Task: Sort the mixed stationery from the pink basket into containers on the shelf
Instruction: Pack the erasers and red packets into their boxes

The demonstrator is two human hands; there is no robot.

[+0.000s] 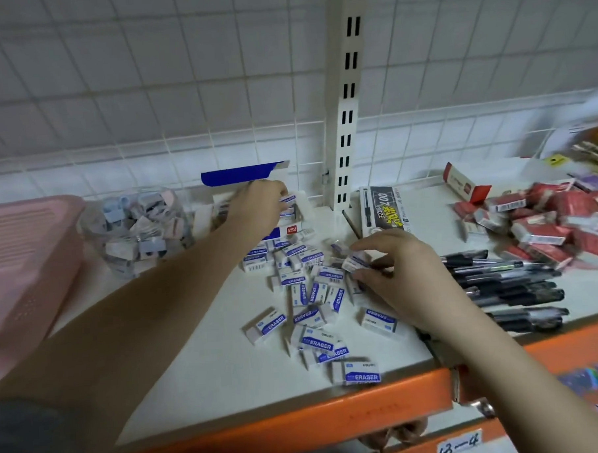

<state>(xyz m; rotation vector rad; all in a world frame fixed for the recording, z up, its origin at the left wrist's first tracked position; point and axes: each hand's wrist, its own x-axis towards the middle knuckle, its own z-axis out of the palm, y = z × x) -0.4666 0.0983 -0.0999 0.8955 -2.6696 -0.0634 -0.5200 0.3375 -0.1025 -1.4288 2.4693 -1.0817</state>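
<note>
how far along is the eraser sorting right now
Partly done, by the look of it. Pens and red erasers lie in their own piles, and a clear jar holds small items. In hand: the left hand places erasers in the blue and white box; the right hand pinches another. Left: many blue erasers loose on the shelf.
</note>
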